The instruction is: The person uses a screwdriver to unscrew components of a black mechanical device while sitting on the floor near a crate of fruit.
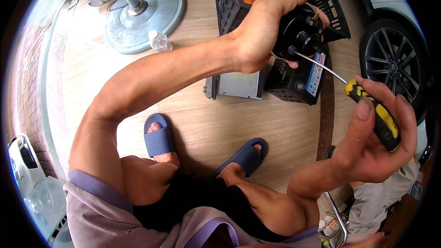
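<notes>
In the head view I have both hands out in front of me, working above the black battery (284, 80) on the tiled floor (202, 131), which I use as my landmark. The left arm bends sharply at the elbow, well to the left of the battery, and its forearm slants across to the battery's far side. There the left hand (257, 32) is cocked at the wrist, thumb stretched over the top, with fingertips showing past the right and lower edges; its fingers are clamped around a round black part (294, 25). I see that part held up over the battery's far end, partly covering it.

The right forearm rises from the near side, to the right of the battery, with the wrist bent and the palm turned inward. The right hand (360, 154) has its fingers closed on the yellow-and-black handle of a screwdriver (379, 115), thumb on the near side and forefinger along the other. Its shaft runs leftward over the battery's labelled side, and the tip meets the black part.

Just left of the battery I see a silver box (239, 85); beyond it, a black crate (226, 7) holding oranges (249, 0).
</notes>
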A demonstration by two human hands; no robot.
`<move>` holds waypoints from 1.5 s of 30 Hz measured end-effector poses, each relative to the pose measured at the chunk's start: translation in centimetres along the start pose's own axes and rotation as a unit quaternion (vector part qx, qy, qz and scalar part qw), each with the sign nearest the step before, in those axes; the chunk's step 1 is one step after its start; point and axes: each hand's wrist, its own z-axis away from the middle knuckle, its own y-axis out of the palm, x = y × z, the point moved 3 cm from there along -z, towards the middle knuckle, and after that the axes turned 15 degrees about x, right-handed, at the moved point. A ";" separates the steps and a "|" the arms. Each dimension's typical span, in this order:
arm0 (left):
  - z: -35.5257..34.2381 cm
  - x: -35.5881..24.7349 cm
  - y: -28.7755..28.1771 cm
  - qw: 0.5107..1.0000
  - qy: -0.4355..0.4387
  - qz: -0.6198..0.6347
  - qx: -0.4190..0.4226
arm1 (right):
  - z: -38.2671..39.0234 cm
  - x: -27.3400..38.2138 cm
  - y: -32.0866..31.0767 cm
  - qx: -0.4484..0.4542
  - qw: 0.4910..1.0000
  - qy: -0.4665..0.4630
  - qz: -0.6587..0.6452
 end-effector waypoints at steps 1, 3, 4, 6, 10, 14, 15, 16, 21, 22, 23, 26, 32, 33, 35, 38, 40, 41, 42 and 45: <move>0.0 -0.2 0.1 1.000 0.000 0.007 -0.014 | 0.3 0.2 0.7 -0.038 0.999 0.010 -0.010; -0.2 -0.8 0.0 1.000 0.015 0.001 -0.015 | 0.8 0.3 1.8 -0.128 0.989 0.073 -0.027; -0.3 -1.0 -0.1 0.999 0.030 -0.005 -0.014 | 1.0 0.1 1.7 -0.153 0.983 0.099 -0.028; -0.6 -1.0 -0.3 0.998 0.045 0.032 -0.004 | 1.2 -0.2 1.6 -0.165 0.981 0.097 -0.021; -1.2 -0.9 -0.1 0.993 0.071 0.088 0.012 | 0.8 -1.1 1.4 -0.156 0.986 0.010 -0.057; -0.3 -0.8 -1.5 0.995 0.077 0.057 -0.009 | -0.3 0.4 3.7 -0.219 0.952 0.011 -0.215; -0.3 -0.9 -1.4 0.995 0.078 0.058 -0.009 | -0.1 0.5 3.6 -0.206 0.955 0.023 -0.211; -0.3 -1.0 -1.2 0.995 0.063 0.074 0.001 | 0.1 0.4 3.5 -0.199 0.957 0.029 -0.209; -0.6 -1.6 -0.2 0.992 0.069 0.103 0.033 | 1.2 -0.8 2.1 -0.147 0.970 0.034 -0.191; -0.3 -1.5 0.2 0.997 0.047 0.049 -0.020 | 1.2 -0.9 2.1 -0.142 0.971 0.034 -0.187; 0.0 -1.5 0.3 0.997 0.025 -0.005 -0.074 | 1.2 -1.1 2.1 -0.136 0.973 0.034 -0.184; 0.1 -1.3 0.4 0.997 0.018 -0.003 -0.069 | 1.1 -1.3 1.9 -0.137 0.976 0.044 -0.163; -0.8 -1.6 -0.1 0.988 0.093 0.121 0.002 | 2.3 -3.0 1.5 -0.120 0.965 0.131 -0.193; -0.9 -1.5 0.0 0.988 0.094 0.124 0.002 | 2.3 -3.2 1.5 -0.133 0.959 0.158 -0.193; -1.0 -1.6 0.1 0.991 0.099 0.093 0.005 | 2.4 -3.6 1.8 -0.144 0.954 0.183 -0.191; -0.2 -1.8 0.6 0.994 0.041 -0.044 -0.095 | 2.1 -3.7 2.8 -0.185 0.941 0.119 -0.259; -0.1 -1.9 1.0 0.995 0.036 -0.041 -0.079 | 1.6 -3.0 2.2 -0.178 0.925 0.042 -0.333; -0.2 -1.7 1.3 0.996 0.023 -0.034 -0.077 | 1.6 -3.0 1.7 -0.166 0.919 0.019 -0.357; 0.0 -1.6 1.5 0.997 0.010 -0.028 -0.078 | 1.7 -3.0 1.5 -0.153 0.910 -0.002 -0.385; 0.3 -1.7 1.4 0.996 -0.004 -0.034 -0.080 | 2.1 -4.4 1.3 -0.151 0.904 0.081 -0.393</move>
